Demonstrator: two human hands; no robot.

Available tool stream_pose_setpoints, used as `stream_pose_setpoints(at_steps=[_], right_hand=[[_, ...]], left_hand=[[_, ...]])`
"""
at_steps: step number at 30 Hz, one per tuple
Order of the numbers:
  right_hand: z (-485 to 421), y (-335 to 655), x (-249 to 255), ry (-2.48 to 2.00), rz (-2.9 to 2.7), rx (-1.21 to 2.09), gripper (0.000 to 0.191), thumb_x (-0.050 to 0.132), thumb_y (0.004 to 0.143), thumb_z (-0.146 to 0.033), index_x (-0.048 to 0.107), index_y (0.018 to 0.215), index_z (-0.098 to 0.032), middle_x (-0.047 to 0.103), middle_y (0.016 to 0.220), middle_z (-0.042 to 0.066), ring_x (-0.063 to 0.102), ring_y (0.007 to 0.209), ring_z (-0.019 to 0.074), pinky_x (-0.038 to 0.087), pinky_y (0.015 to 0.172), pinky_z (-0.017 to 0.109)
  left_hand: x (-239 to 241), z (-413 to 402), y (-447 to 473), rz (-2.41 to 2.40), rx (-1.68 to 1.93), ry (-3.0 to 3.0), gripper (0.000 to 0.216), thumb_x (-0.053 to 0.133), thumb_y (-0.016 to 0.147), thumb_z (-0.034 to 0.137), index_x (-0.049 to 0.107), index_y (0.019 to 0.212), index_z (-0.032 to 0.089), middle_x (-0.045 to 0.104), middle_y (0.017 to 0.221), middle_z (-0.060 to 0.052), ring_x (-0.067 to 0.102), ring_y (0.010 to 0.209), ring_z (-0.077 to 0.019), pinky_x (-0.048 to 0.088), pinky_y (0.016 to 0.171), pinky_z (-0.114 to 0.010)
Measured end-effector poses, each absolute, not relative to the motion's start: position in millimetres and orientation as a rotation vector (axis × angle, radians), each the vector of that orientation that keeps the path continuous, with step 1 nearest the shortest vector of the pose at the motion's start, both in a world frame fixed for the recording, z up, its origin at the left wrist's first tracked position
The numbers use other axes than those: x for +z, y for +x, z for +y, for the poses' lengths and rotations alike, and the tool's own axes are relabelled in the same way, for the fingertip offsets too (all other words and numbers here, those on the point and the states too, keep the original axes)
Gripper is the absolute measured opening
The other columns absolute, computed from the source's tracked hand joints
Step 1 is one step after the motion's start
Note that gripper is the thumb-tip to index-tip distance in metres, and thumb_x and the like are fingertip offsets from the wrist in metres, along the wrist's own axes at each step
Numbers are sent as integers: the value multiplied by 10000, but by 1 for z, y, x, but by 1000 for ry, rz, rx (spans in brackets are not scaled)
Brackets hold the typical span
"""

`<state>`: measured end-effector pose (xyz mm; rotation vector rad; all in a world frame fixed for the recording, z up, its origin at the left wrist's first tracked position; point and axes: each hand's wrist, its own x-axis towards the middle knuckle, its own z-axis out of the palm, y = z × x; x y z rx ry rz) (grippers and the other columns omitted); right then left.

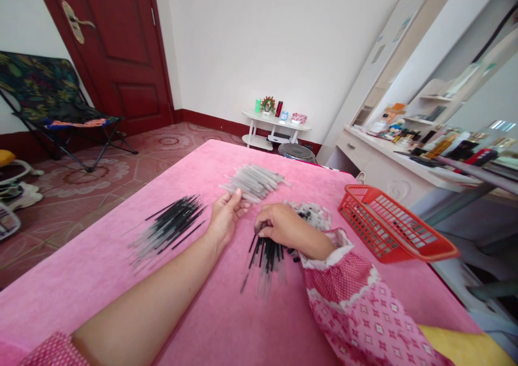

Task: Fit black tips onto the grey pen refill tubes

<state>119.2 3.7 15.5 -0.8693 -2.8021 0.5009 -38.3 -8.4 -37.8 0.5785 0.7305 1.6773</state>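
My left hand (pixel 225 215) reaches to the near end of a pile of clear grey tubes (pixel 254 181) on the pink tabletop (pixel 121 279), its thumb and fingers pinched on one tube. My right hand (pixel 283 226) lies curled over a bundle of thin black refills (pixel 267 255), fingers closed at their upper ends. A second heap of black refills (pixel 170 226) lies to the left of my left hand. A small heap of dark and clear small parts (pixel 313 214) sits just behind my right hand.
A red plastic basket (pixel 388 226) stands at the table's right edge. Beyond are a white dressing table with bottles (pixel 408 155), a small white side table (pixel 275 126), a folding chair (pixel 56 101) and a dark red door (pixel 117 47).
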Motion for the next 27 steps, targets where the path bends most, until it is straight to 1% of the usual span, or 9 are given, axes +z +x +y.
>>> stream_pose_setpoints(at_steps=[2,5,12,16,23,27], right_hand=[[-2,111,11,-766,-2838,495,172,575,724,-86,699,793,-182,674,814,11,583,777,124,381,709,208],[-7,105,4,-738,-2862,418,191,566,742,-86,702,823,-193,664,853,23,574,801,129,379,728,220],[-6,105,1,-650,-2964,334,159,608,729,-106,698,811,-208,650,843,18,565,817,139,371,737,231],[-9,105,8,-623,-2977,315,162,599,730,-102,696,811,-203,650,847,21,561,822,141,365,744,231],[-17,105,17,-609,-3056,333,199,571,724,-78,701,807,-204,652,792,7,548,758,129,337,670,229],[-20,103,18,-596,-3070,283,153,577,726,-87,688,751,-189,631,749,12,527,737,132,321,648,238]], left_hand=[[-38,-8,-39,727,1688,568,264,717,682,327,608,814,126,652,680,-4,583,537,-59,451,505,-151],[-39,-7,-40,716,1705,535,263,722,676,323,607,813,131,648,672,3,582,540,-58,450,505,-149],[-41,-5,-42,670,1736,465,278,744,649,318,591,799,141,649,686,14,584,548,-52,458,515,-148],[-40,-5,-42,662,1738,464,265,742,654,307,597,798,139,651,685,12,581,547,-51,457,516,-148],[-39,-7,-42,669,1736,461,237,730,669,287,601,800,137,648,690,13,577,543,-50,452,519,-149],[-40,-7,-42,668,1735,466,237,727,673,288,599,800,134,642,677,10,575,541,-54,452,519,-151]])
